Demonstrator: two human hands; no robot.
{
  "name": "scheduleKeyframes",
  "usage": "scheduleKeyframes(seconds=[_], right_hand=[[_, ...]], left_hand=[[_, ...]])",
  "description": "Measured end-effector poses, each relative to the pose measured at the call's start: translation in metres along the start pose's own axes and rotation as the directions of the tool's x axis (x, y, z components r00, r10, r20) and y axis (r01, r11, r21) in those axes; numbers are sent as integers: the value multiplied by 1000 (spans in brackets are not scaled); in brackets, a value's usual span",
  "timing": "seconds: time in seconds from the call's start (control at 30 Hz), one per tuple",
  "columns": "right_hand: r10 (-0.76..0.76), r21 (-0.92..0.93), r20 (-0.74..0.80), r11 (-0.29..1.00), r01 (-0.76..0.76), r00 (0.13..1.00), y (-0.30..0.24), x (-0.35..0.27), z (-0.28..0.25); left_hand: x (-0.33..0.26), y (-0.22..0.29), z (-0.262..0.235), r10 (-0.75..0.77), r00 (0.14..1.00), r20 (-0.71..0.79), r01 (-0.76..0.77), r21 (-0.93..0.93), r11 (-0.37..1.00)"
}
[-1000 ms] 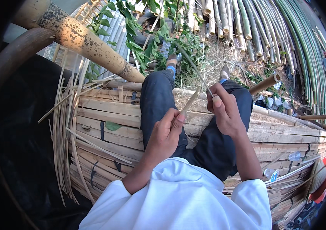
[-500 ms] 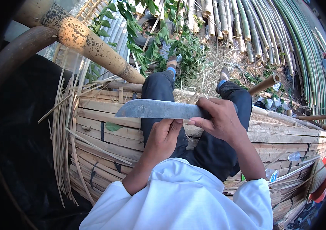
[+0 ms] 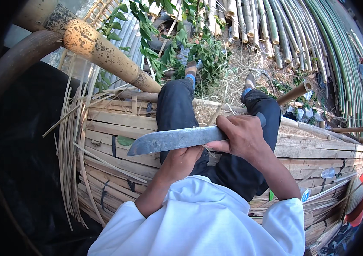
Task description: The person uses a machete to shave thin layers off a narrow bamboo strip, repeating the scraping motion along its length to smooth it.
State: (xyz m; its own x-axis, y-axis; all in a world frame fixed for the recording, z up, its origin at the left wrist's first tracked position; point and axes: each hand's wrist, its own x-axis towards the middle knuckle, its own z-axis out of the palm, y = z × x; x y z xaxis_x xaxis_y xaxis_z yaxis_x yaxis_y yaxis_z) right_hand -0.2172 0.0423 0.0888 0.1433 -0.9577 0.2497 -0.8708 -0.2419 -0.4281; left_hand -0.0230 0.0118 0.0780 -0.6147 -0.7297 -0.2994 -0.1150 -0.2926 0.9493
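A long machete [image 3: 173,140] with a broad grey blade lies across the space above my lap, its rounded tip to the left and slightly lower. My right hand [image 3: 243,135] is closed round its handle, whose dark end shows past the knuckles, with the thumb stretched along the blade's lower edge. Just under the blade is my left hand [image 3: 180,161], closed, thumb and fingers drawn together. The blade covers its fingertips, so what they pinch is hidden. A short pale stub [image 3: 214,115] pokes out beyond the blade beside my right fingers.
I sit on stacked, tied bamboo slats [image 3: 117,115]. Thin strips [image 3: 72,149] hang at the left below a thick bamboo pole [image 3: 100,45]. Bamboo poles [image 3: 275,25] lie beyond my feet, near leafy branches [image 3: 209,59]. A cut bamboo end [image 3: 294,93] juts up by my right knee.
The machete has tilted, its tip dropping toward me and its handle end rising. My right hand has turned with it, and more of my left fingers are behind the blade.
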Motion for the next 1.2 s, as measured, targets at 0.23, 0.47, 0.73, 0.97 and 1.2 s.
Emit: scheduleKeyframes(seconds=[0.23, 0.47, 0.73, 0.97, 1.2], right_hand=[[26, -31, -185, 999, -33, 982, 24, 1, 6], [362, 342, -135, 891, -300, 922, 50, -6, -11], [-46, 101, -110, 993, 57, 993, 16, -5, 2], [-79, 63, -130, 994, 87, 988, 15, -3, 0], [-87, -15, -145, 996, 85, 986, 20, 0, 4]], left_hand=[[-2, 11, -1, -144, 985, 94, 164, -245, 956], [-4, 10, 3, -32, 999, 30, 34, -65, 997], [2, 6, 2, -198, 971, 134, 223, -214, 951], [-3, 5, 3, -266, 961, 69, 274, -162, 948], [1, 0, -2, -187, 974, 124, 208, -183, 961]])
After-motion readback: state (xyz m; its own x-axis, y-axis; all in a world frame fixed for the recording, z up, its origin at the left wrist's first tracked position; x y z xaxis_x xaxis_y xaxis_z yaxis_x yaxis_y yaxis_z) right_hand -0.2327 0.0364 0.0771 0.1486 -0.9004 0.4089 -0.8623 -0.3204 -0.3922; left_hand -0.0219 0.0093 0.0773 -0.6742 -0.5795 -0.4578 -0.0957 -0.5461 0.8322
